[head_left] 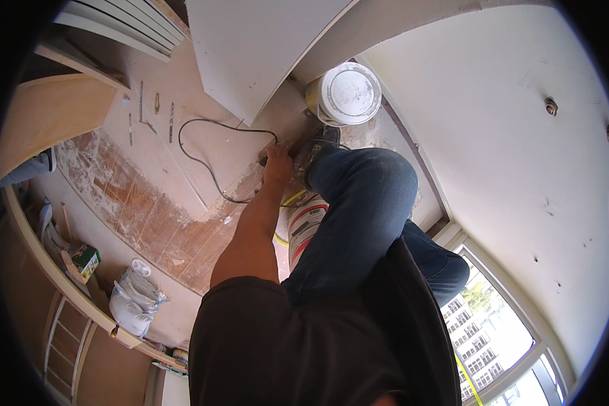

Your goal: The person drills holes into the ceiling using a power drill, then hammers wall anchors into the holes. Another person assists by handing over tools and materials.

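Observation:
My left hand (278, 166) reaches down to the floor beside my dusty shoe (318, 145). Its fingers are curled round something dark, mostly hidden under the palm. A black cable (195, 159) meets the hand at its far side and loops over the floor to the left. Right behind the wrist, partly covered by my knee, is a white and red bucket (307, 220) with a yellow rim or hose beside it. My right hand is out of the picture.
A lidded white bucket (350, 93) stands by the wall beyond my foot. Drill bits (171, 122) lie on the floor at the far left. A white panel (250, 47) juts in ahead. Plastic bags (134, 301) sit at the left, and a window (497, 325) is at the lower right.

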The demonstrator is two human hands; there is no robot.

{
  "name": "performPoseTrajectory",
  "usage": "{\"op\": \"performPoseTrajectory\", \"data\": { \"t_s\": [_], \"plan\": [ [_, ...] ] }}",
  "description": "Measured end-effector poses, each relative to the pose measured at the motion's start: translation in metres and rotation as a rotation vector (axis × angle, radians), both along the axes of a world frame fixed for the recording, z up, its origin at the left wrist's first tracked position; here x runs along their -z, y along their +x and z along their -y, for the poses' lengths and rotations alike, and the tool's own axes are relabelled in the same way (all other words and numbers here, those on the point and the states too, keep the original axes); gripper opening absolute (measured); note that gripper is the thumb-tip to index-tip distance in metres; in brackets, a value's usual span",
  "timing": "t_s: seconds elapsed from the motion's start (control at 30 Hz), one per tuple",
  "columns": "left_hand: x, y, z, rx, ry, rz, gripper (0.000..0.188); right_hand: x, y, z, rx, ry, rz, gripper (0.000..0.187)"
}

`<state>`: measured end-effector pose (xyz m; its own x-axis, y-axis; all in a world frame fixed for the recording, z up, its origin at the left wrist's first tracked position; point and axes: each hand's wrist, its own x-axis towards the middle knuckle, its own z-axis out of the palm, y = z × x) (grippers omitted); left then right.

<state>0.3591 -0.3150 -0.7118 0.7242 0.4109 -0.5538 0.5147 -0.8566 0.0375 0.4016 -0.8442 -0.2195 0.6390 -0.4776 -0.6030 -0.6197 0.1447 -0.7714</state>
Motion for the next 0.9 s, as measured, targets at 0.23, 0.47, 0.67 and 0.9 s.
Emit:
{"op": "performPoseTrajectory", "data": {
  "t_s": [0.23, 0.47, 0.67, 0.9],
  "plan": [
    [0.075, -0.046, -0.089, 0.516, 0.159, 0.107, 0.028, 0.044, 0.000, 0.010, 0.048, 0.053, -0.095, 0.056],
    [-0.010, -0.049, -0.063, -0.404, -0.319, -0.145, 0.023, 0.061, -0.006, 0.027, 0.077, 0.083, -0.042, 0.057],
    [-0.163, -0.036, -0.051, -1.441, -1.567, 0.563, 0.020, 0.058, -0.011, 0.017, 0.020, 0.215, 0.057, 0.054],
    [-0.277, 0.058, -0.044, -1.300, -1.597, 0.964, 0.037, 0.046, 0.000, -0.027, 0.047, 0.329, 0.195, 0.050]
  ]
}}
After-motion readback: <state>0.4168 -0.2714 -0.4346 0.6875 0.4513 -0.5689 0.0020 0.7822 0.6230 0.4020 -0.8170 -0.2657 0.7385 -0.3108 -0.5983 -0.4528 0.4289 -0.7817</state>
